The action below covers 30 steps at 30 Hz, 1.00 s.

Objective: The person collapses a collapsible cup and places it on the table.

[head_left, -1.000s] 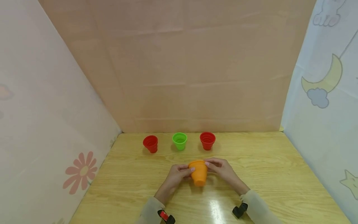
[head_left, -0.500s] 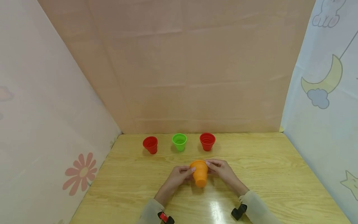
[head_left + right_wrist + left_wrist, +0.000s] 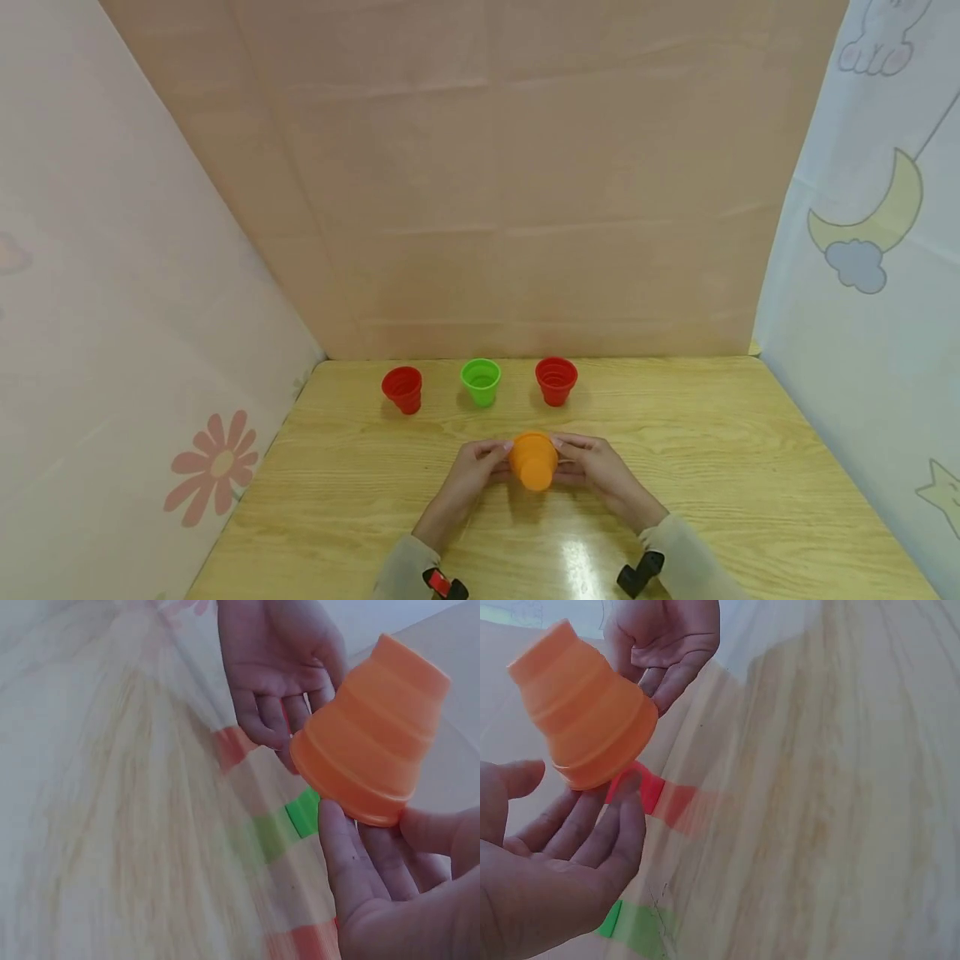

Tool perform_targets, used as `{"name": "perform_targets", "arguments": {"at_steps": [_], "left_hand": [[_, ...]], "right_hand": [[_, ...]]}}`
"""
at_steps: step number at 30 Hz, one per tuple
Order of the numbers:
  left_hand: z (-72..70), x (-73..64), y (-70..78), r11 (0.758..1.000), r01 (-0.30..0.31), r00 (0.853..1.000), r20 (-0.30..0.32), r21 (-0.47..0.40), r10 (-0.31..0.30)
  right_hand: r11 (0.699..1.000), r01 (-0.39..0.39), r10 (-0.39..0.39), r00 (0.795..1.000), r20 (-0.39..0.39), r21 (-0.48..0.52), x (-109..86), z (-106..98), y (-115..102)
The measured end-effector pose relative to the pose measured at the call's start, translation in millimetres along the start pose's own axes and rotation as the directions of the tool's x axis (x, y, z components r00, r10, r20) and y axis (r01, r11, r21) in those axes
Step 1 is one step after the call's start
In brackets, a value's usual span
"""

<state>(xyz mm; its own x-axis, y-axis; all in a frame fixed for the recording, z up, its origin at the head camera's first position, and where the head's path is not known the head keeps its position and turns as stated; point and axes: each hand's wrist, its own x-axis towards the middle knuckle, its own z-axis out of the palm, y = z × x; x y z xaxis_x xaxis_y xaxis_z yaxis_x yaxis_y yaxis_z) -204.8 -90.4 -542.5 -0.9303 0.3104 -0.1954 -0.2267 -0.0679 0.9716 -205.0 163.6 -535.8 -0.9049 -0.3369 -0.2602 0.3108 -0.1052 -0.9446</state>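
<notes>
An orange collapsible cup (image 3: 535, 462) is held between both hands over the wooden table. Its wide rim faces away from the person and its narrow base points back toward them. My left hand (image 3: 470, 471) holds the rim from the left, thumb and fingers at its edge. On the opposite side my right hand (image 3: 597, 468) holds the same rim, its thumb at the edge and its fingers beneath, as the right wrist view shows. Stepped rings run around the orange cup's wall (image 3: 382, 727). The inside of the cup is hidden.
Behind the hands, a red cup (image 3: 402, 390), a green cup (image 3: 481, 382) and another red cup (image 3: 557, 382) stand in a row, mouths up, near the back edge of the wooden table (image 3: 712, 467). A tan backdrop (image 3: 495, 208) rises behind; patterned panels flank both sides.
The orange cup has tipped so its base points more toward the person and its side looks shorter. The hands have shifted slightly around the rim. The three other cups have stayed in place.
</notes>
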Motion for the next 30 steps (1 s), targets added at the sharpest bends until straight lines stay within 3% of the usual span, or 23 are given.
{"name": "perform_targets", "arguments": {"at_steps": [11,23,30], "left_hand": [[1.8,-1.6,2.5,1.000,-0.012,1.000,0.024,-0.027,0.012],[7.9,-1.7,0.6,0.984,0.038,0.999,-0.011,-0.176,-0.040],[7.0,0.0,-0.9,0.954,0.057,0.998,0.027,-0.294,-0.051]], "right_hand": [[0.983,-0.054,0.050,0.998,0.027,0.174,-3.9,3.0,0.7],[0.951,-0.097,0.079,0.994,0.070,0.295,-5.3,2.6,1.5],[0.927,-0.137,0.106,0.988,0.108,0.349,-5.8,2.2,-3.2]]}}
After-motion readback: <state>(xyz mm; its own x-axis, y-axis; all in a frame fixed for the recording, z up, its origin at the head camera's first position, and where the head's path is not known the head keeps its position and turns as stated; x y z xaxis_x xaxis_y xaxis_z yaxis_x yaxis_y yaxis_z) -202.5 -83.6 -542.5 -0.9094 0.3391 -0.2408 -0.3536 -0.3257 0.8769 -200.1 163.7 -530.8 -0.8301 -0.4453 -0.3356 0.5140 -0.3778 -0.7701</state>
